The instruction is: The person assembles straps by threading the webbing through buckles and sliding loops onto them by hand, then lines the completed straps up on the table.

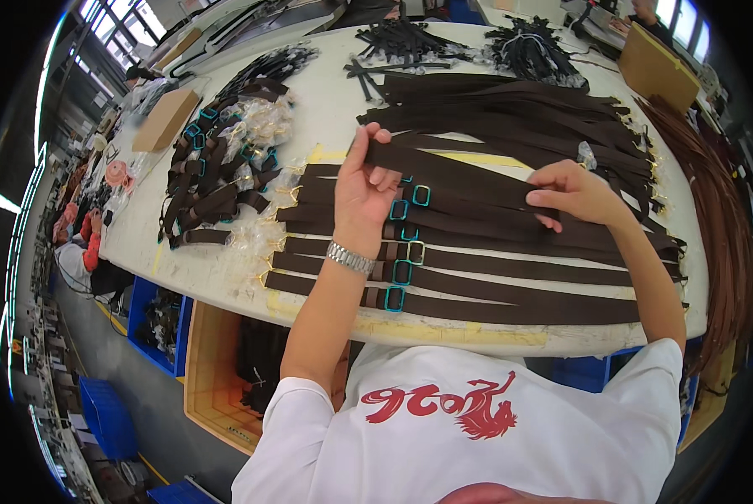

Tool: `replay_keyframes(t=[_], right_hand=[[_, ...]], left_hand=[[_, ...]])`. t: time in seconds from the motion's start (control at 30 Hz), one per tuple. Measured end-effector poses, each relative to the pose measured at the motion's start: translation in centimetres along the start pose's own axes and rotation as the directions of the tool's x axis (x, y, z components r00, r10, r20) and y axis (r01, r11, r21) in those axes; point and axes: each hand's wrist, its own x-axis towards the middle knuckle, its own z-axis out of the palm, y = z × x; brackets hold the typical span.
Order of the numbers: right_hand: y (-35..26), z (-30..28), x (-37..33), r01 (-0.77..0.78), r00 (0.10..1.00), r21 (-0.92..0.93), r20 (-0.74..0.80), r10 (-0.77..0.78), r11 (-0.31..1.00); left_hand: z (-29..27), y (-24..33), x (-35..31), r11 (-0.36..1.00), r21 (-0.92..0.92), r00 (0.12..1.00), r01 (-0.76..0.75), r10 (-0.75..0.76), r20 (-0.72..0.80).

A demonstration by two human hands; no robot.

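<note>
A dark brown webbing strap [456, 176] is stretched between my two hands over the table. My left hand [366, 189], with a metal watch on the wrist, is closed on the strap's left end. On its right part, the thumb and fingers of my right hand [574, 195] pinch it. Below lies a row of similar brown straps [494, 269], side by side. Blue-edged rectangular buckles [395, 298] sit on them near my left forearm. Gold-coloured hooks [291, 195], some in clear plastic, show at their left ends.
The white table [326, 101] bears a pile of brown straps [511, 105] farther back and a heap of buckled straps [217, 185] at left. Dark strap bundles [532, 55] lie at the far side. A cardboard box [165, 120] stands left; long brown strips [700, 210] hang right.
</note>
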Motion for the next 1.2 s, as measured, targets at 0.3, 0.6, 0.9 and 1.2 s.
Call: replay_keyframes(t=[0.3,0.6,0.9,1.2], right_hand=[[11.2,-13.5,-13.5,-0.460,0.622,-0.757,-0.648,-0.441,0.464],[3.1,-2.5,-2.8,0.014,0.902,-0.359,-0.398,-0.167,0.933],[-0.8,9.1,5.9,0.329,0.935,0.345,-0.251,-0.251,0.879],[1.5,10.8,-1.3,0.022,0.997,0.601,0.043,-0.059,0.799]], left_hand=[[-2.3,7.0,-7.2,0.767,0.639,0.954,-0.050,0.225,-0.196],[4.1,-5.5,-8.9,0.728,0.648,0.969,0.225,-0.238,-0.068],[2.7,-1.6,-10.5,0.231,0.962,0.940,0.144,-0.337,-0.059],[-12.4,34.2,-7.9,-0.969,0.174,0.956,0.174,0.209,0.208]])
